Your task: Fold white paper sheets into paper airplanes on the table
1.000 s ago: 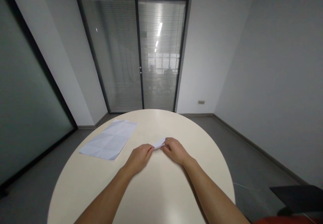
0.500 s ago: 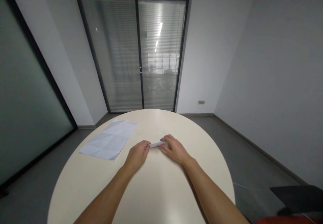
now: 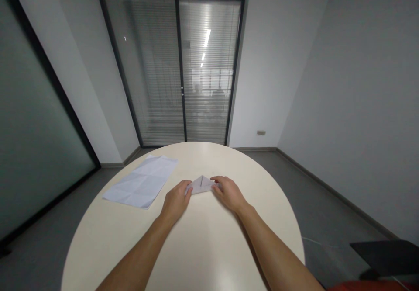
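We still pinch the folded paper (image 3: pixel 200 188) with our left hand (image 3: pixel 176 201) and right hand (image 3: pixel 230 195); its pointy top now shows.

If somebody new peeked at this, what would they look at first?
Probably the folded white paper with its pointed top, held between the left hand and the right hand over the round table. Next might come the bigger creased paper, lying on the table's far left side. Beyond the table, the dark-framed glass panels with blinds stand out too.
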`<state>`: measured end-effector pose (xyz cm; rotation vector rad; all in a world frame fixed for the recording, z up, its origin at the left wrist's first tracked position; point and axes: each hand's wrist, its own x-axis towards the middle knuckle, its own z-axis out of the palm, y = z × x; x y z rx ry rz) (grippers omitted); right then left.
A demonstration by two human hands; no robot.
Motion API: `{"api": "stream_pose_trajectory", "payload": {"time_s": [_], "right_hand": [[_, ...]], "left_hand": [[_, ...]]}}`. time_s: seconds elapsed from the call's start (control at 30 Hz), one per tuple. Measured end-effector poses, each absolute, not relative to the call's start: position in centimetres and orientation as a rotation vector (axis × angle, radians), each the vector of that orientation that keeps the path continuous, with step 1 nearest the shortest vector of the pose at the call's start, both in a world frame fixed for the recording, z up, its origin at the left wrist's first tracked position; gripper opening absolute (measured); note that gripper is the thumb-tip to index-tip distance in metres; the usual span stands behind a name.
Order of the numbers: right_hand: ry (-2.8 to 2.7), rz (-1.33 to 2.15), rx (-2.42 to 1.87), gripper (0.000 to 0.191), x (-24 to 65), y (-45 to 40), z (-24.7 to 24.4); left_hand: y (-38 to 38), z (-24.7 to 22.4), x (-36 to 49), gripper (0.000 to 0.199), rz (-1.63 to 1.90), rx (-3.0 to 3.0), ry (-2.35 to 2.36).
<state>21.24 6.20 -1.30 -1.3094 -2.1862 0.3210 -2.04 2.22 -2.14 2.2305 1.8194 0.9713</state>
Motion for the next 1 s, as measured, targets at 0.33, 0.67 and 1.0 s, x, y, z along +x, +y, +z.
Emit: {"api": "stream_pose_trajectory", "payload": {"time_s": [0.33,0.67,1.0], "right_hand": [[-2.104,0.380,-1.406,0.035,21.3,6.6,-1.9],[-2.069,0.358,-1.518,0.037,21.6,7.0,-2.6],[-2.042,0.358,-1.617,0.036,21.8,7.1,-2.5]], "left_hand": [[2.9,-3.1,-2.6,0.029,0.943,2.079,1.921],[2.8,-3.3,-3.0,0.026,0.906,2.071,1.980],[3.1,-3.6,-3.2,0.032,0.892,2.062,2.002]]}}
